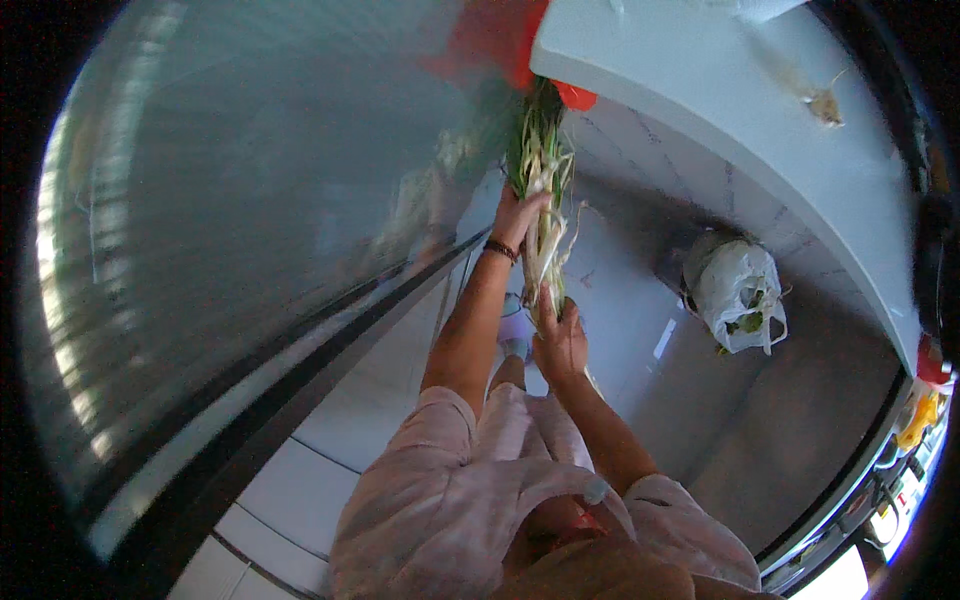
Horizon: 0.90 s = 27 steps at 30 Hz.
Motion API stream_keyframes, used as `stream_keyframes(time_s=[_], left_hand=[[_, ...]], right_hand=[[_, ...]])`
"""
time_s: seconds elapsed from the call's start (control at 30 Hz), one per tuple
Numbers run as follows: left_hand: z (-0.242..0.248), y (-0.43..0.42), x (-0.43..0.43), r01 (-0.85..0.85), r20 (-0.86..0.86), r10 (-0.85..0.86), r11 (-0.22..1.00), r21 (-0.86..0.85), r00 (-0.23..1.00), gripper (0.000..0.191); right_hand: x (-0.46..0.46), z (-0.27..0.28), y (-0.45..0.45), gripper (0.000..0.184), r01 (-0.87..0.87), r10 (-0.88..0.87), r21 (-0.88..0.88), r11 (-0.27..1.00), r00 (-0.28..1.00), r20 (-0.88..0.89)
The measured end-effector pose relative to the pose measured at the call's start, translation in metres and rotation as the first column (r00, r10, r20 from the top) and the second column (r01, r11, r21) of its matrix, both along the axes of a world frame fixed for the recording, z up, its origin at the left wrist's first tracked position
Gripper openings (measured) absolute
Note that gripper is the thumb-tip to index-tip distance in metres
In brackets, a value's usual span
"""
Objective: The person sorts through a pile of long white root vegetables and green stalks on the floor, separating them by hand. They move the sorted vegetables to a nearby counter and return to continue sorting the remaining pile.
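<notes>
A long bunch of scallions (pixel 546 202) hangs between my two hands, white stalks toward me and green tops pointing away. My left hand (pixel 521 214), with a dark beaded bracelet at the wrist, is wrapped around the middle of the bunch. Lower down, my right hand (pixel 561 341) grips the root end; its fingers partly cover the stalks. The green tops meet a red plastic bag (pixel 576 96) at the counter corner. Whether they are inside the bag or beside it, I cannot tell.
A glossy glass-like panel (pixel 285 172) with a dark frame stands close on my left. The white countertop (pixel 720 82) curves along the right, bearing a small root scrap (pixel 825 107). On the floor below, a bin lined with a white plastic bag (pixel 739 292) holds green scraps.
</notes>
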<state>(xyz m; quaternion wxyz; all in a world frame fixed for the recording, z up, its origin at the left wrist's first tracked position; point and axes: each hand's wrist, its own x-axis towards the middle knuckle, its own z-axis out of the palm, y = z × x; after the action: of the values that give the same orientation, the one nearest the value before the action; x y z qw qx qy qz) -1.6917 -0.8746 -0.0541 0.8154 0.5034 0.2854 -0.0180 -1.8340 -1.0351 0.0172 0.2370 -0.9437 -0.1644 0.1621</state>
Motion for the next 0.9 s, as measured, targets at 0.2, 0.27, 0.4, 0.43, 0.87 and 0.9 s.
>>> stream_keyframes(time_s=[0.2,0.27,0.4,0.43,0.87,0.9], left_hand=[[0.029,0.012,0.026,0.131,0.087,-0.162,0.947,0.292,0.983,0.067],[0.036,-0.008,-0.016,0.081,0.122,-0.193,0.791,0.607,0.974,0.065],[0.005,-0.041,-0.14,0.092,0.04,-0.153,0.761,0.642,0.987,0.061],[-0.003,-0.048,-0.169,0.123,-0.052,-0.114,0.798,0.59,0.992,0.059],[0.018,-0.071,-0.174,0.129,-0.029,-0.202,0.503,0.855,0.979,0.04],[0.011,-0.077,-0.191,0.149,-0.038,-0.235,0.474,0.868,0.971,0.041]], right_hand=[[0.041,-0.056,0.038,0.083,0.143,-0.136,0.137,0.98,0.989,-0.063],[0.046,-0.09,0.044,0.077,0.169,-0.17,0.184,0.968,0.985,-0.012],[0.04,-0.152,0.056,0.072,0.18,-0.198,0.212,0.961,0.978,0.064],[0.04,-0.162,0.061,0.074,0.173,-0.192,0.18,0.968,0.977,0.092],[0.101,-0.179,0.101,0.086,0.25,-0.248,0.06,0.966,0.968,-0.041],[0.116,-0.179,0.108,0.087,0.278,-0.279,0.094,0.956,0.96,0.001]])
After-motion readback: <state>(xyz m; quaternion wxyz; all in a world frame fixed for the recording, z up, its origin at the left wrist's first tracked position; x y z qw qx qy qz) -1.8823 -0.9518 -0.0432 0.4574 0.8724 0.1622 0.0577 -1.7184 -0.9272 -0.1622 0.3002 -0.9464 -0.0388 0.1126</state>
